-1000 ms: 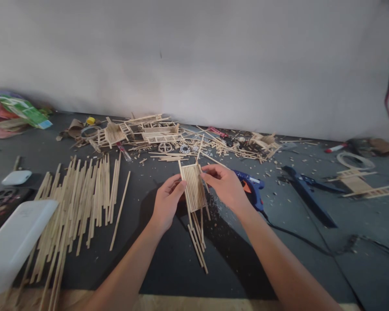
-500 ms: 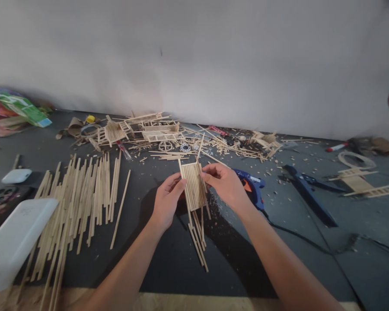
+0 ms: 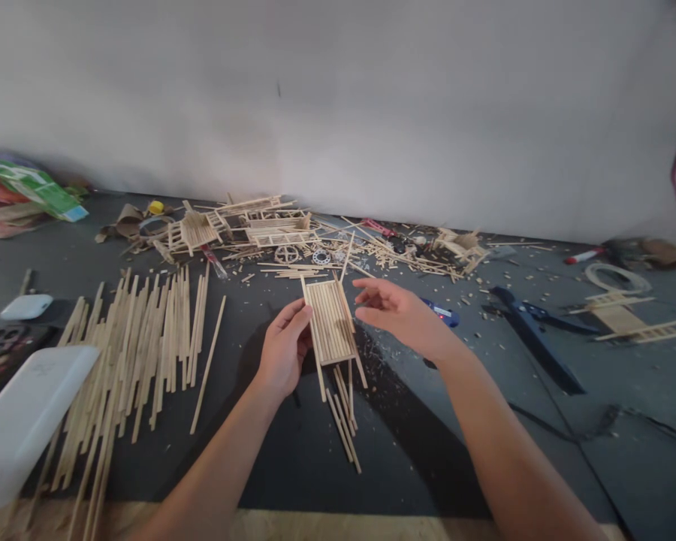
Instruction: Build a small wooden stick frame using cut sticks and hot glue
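Observation:
My left hand [image 3: 286, 347] pinches the left edge of a small panel [image 3: 331, 323] made of thin wooden sticks laid side by side, with longer sticks along its two sides. The panel is held tilted above the dark mat. Just to its right hangs my right hand [image 3: 402, 315], fingers apart and clear of the panel. Loose wooden sticks [image 3: 343, 421] lie beneath the panel's near end. A blue glue gun [image 3: 442, 312] is mostly hidden behind my right hand.
A spread of long sticks [image 3: 140, 338] lies left, beside a white power bank [image 3: 34, 428] and a phone [image 3: 11, 353]. Stick-built pieces [image 3: 279, 228] and offcuts line the wall. A blue tool [image 3: 535, 342] and another stick frame [image 3: 620, 315] lie right.
My right hand has let go of the panel's right edge and moved slightly right, its fingers opening. The panel has turned and shifted a little left in my left hand.

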A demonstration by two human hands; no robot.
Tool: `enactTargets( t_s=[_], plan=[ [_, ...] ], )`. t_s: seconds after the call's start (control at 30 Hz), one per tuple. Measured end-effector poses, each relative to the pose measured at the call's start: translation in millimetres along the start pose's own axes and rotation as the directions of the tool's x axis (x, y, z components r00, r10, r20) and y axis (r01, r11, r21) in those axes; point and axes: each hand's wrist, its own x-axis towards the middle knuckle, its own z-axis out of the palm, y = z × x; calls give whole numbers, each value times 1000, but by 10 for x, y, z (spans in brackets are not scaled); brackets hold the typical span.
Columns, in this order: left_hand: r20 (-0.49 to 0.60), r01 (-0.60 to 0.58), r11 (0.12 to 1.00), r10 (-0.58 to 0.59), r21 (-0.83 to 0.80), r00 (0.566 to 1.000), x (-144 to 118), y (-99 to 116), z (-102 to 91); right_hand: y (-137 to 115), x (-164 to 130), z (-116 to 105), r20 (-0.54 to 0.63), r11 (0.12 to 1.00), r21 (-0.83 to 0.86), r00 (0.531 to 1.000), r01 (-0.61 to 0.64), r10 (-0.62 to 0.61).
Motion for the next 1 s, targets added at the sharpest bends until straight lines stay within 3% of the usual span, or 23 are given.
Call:
enactTargets(
  t_s=[0.13, 0.3, 0.5, 1.0],
  plan=[
    [-18, 20, 1000, -20, -22, 1000, 7, 2, -13, -15, -27, -79, 135, 999, 20, 990, -48, 45],
    [-33, 38, 999, -39, -35, 999, 2, 28, -8, 46, 15, 0, 93, 977, 139, 984, -161, 149],
    [12, 60, 998, -60, -29, 998, -23, 46, 10, 85, 33, 112, 217, 926, 306, 963, -222, 159],
    [43, 96, 994, -94, -49, 995, -38, 53, 14, 97, 47, 156, 189, 918, 321, 966, -231, 177]
  ],
)
